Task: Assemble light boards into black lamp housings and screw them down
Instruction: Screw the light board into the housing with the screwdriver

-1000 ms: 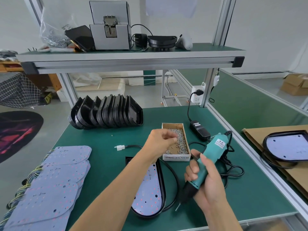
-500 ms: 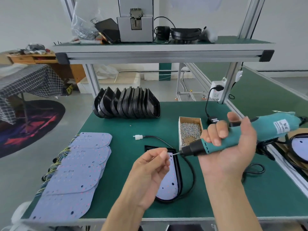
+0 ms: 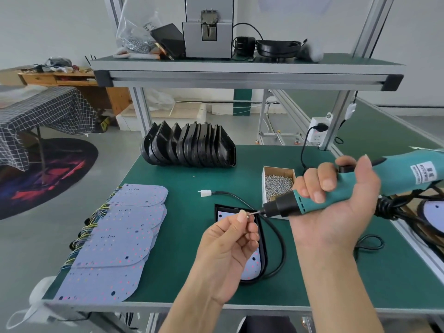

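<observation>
Fingers of the right hand curl round the teal driver, palm up, holding it nearly level above the counter with its bit pointing left. Fingertips of the left hand pinch a small screw right at the tip of the bit, and the other fingers of that hand are curled in.

Directly under both hands lies the black housing with a light board seated in it; the left hand covers most of it. A black cable loops round its right side and ends in a white plug lying on the counter to the far left of the housing.

Largest of the things on the counter is the stack of light boards at the left, overlapping one another, with coloured wires along their left edge. Behind them, at the far edge, a row of empty housings stands on edge, nested together. Just beside the driver's nose, on the far side, sits a small open carton filled with loose silver screws.

On the upper shelf a clear bag holds more metal parts, next to a grey machine.
</observation>
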Action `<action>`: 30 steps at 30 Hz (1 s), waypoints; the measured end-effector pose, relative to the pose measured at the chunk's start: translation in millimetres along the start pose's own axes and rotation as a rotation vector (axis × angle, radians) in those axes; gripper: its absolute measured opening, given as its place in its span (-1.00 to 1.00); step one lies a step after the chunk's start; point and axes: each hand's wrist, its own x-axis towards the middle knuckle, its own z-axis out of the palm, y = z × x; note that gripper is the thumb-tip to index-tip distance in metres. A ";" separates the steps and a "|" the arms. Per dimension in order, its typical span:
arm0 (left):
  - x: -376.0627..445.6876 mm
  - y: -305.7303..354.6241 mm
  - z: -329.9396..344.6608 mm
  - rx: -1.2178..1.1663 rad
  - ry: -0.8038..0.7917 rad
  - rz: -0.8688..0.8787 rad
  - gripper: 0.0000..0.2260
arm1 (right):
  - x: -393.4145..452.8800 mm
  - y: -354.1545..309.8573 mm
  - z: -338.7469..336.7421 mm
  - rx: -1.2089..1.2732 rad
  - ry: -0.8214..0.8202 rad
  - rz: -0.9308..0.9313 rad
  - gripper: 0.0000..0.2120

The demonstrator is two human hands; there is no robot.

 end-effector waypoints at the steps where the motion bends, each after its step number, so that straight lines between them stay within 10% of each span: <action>1: -0.4 0.1 -0.2 0.009 -0.002 0.008 -0.85 | -0.4 -0.2 0.4 -0.003 -0.006 0.002 -0.74; 30: -7.9 -6.4 -28.4 1.065 0.085 0.565 -0.91 | -12.0 4.7 -19.0 -0.012 0.080 0.083 -0.76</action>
